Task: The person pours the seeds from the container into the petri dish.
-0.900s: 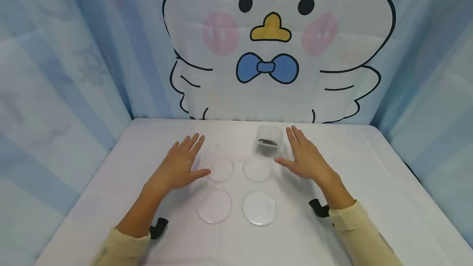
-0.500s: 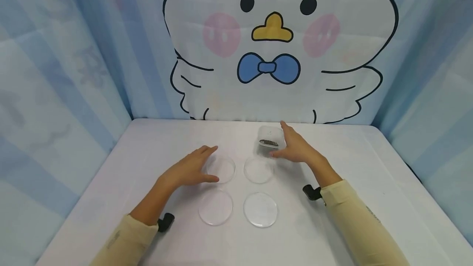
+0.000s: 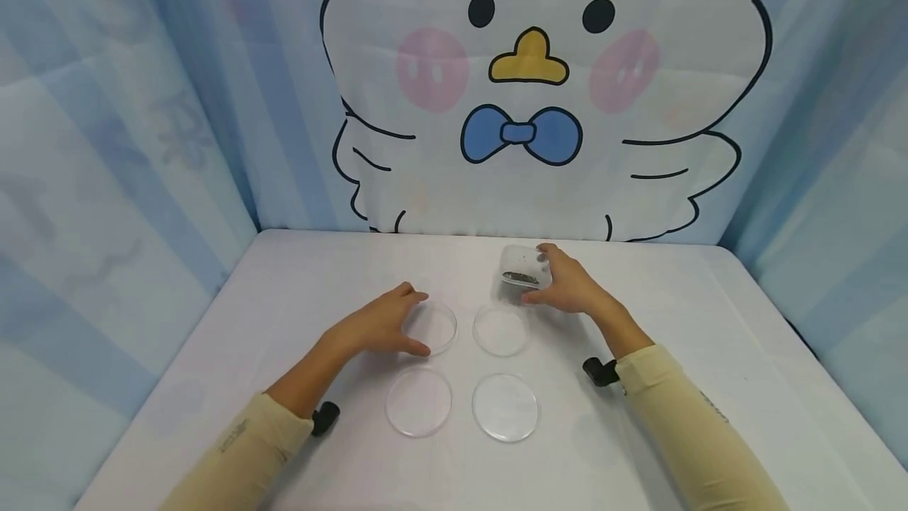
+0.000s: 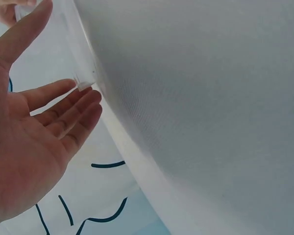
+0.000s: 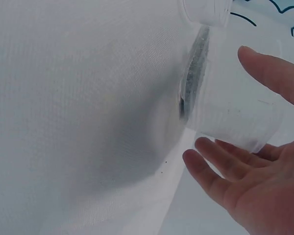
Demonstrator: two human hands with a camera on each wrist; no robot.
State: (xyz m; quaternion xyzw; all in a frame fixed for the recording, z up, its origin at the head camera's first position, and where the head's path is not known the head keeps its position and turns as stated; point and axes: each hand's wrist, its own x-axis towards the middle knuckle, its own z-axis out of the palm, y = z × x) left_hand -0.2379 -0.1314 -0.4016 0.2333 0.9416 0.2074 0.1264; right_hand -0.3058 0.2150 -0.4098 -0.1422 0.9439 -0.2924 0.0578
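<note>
A smooth cream sleeve (image 3: pixel 241 448) leads at the left to the left hand (image 3: pixel 383 323), its thumb and fingers spread about the left side of the far-left clear round dish (image 3: pixel 441 328); the left wrist view shows the fingers nearly straight, tips at a thin transparent edge, contact unclear. Nearer the person lies the near-left dish (image 3: pixel 418 402), thin-rimmed and see-through; to its right sits the near-right dish (image 3: pixel 506 408), with the far-right dish (image 3: pixel 501 330) beyond. Only the head view shows all four on the white counter (image 3: pixel 340 274). Behind the far-right dish stands a clear, round-cornered container (image 3: pixel 523 259); the right wrist view reveals its side wall, with dark grains (image 3: pixel 521 278) layered along the base. The right hand (image 3: pixel 567 282) reaches around its right side, thumb and fingers parted; whether they touch it cannot be told.
</note>
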